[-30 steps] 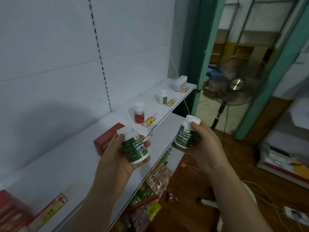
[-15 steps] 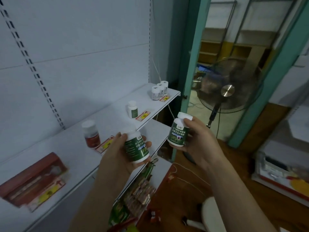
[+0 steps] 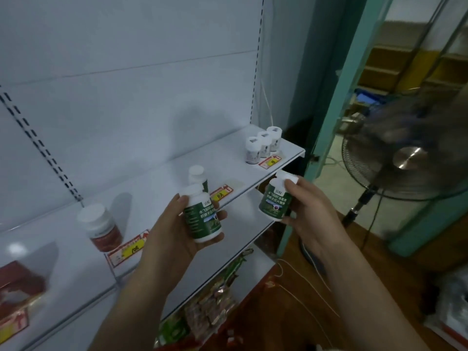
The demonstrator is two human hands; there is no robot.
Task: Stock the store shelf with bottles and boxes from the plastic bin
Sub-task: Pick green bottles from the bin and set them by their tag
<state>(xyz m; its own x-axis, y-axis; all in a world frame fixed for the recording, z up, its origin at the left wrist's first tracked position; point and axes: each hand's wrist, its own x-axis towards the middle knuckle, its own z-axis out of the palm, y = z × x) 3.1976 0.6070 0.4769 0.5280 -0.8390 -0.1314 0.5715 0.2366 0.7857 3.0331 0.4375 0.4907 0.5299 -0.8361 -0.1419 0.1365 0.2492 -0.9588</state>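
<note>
Two green-labelled bottles in hand, one per hand, both held in the air in front of the shelf (image 3: 283,158) edge. Left hand (image 3: 174,239) wraps the left bottle (image 3: 202,216) around its body, fingers curled behind, thumb across the label. Right hand (image 3: 306,211) pinches the right bottle (image 3: 276,198) between cap and base, tilted cap-up toward the shelf.

Handling, judged: rigid plastic, light, smooth glossy label, so a grip round the mid-body seems safest; a cap-only hold could slip. Not fragile, but narrow bases may tip when set down.

Appearance: white screw caps, white bodies, dark green wrap labels with white print.

Relative to the shelf: a matching green bottle (image 3: 198,177) stands on it just behind the left bottle, a yellow price tag (image 3: 220,195) at the edge beside it. Three white bottles (image 3: 263,145) sit at the shelf's far right end. A red-labelled jar (image 3: 100,228) stands further left. Lower tier holds snack packets (image 3: 212,310). Plastic bin not visible.
</note>
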